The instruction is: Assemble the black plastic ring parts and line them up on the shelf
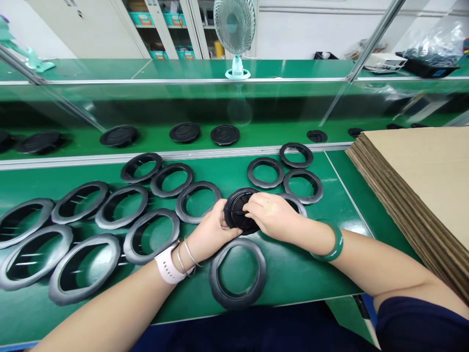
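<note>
No readable text, labels, brands, numbers or signs on anything in view.

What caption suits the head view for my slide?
Left hand holds a round black part, right hand at its face, among black rings on a green table.

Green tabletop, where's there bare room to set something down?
The widest bare patch on the green tabletop lies between the lone front ring, the right forearm and the front edge. A smaller one lies beyond the held black disc, between the left rings and right rings. The left side is crowded, rings nearly touching.
</note>
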Demonstrator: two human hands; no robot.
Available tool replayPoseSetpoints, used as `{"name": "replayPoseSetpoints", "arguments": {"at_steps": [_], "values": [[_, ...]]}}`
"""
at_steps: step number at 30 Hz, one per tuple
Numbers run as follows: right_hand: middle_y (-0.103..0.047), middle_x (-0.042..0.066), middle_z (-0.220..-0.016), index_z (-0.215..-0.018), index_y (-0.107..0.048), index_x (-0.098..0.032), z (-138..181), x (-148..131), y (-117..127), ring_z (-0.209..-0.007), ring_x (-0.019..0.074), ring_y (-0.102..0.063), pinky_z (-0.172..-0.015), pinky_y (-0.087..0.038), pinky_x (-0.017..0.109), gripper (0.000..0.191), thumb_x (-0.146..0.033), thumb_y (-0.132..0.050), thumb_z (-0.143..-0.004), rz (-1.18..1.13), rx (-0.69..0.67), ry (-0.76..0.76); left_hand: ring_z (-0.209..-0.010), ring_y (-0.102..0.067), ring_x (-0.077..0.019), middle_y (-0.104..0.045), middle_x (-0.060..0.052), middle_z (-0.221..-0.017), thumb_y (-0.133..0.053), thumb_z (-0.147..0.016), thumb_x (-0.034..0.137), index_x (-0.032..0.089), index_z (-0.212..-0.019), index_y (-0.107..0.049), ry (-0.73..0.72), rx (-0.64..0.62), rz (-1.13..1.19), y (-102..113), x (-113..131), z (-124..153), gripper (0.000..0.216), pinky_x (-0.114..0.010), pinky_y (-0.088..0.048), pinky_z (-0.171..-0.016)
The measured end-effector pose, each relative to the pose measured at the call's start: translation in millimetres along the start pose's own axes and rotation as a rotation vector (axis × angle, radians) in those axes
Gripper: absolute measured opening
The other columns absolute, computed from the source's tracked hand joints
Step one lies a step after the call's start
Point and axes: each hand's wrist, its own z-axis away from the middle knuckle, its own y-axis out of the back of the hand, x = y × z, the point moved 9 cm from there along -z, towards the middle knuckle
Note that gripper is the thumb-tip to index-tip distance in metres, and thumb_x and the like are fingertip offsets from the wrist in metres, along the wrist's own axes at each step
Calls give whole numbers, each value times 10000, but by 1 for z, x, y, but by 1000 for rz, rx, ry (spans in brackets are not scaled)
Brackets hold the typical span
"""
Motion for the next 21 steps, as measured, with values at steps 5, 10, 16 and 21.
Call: {"name": "replayPoseSetpoints", "arguments": {"at_steps": [5,10,16,21], "values": [[-586,119,-942,-1008,-655,-77,0,1,-2,-876,268,-543,-772,-494,383,81,-64,-618,-937,11,-36,-17,-956,-674,-227,-636,-36,-1010,-765,-664,239,183,-1155,-408,0,-13,9,-1,0,-1,610,-344,-568,-822],[-586,133,-986,-1036,-666,-64,-1,-2,-9,-915,287,-542,-818,-501,405,110,-63,-623,-934,61,-125,-60,-853,-671,-198,-623,-14,-945,-739,-698,215,180,-1151,-416,-43,16,-82,-1,1,1,558,-296,-555,-727],[-592,126,-1001,-1093,-659,-69,-1,-2,-6,-944,287,-544,-840,-505,397,158,-57,-635,-937,43,-156,-98,-865,-661,-192,-611,-7,-948,-749,-709,185,187,-1115,-418,-54,3,-65,-4,-2,0,524,-276,-540,-713],[-604,137,-1064,-1220,-606,-52,1,-1,1,-964,283,-548,-852,-504,394,305,-40,-657,-920,-2,-58,-80,-946,-661,-199,-615,-16,-1003,-758,-712,165,193,-1136,-397,-23,-38,30,-5,-4,-2,558,-275,-539,-766]]}}
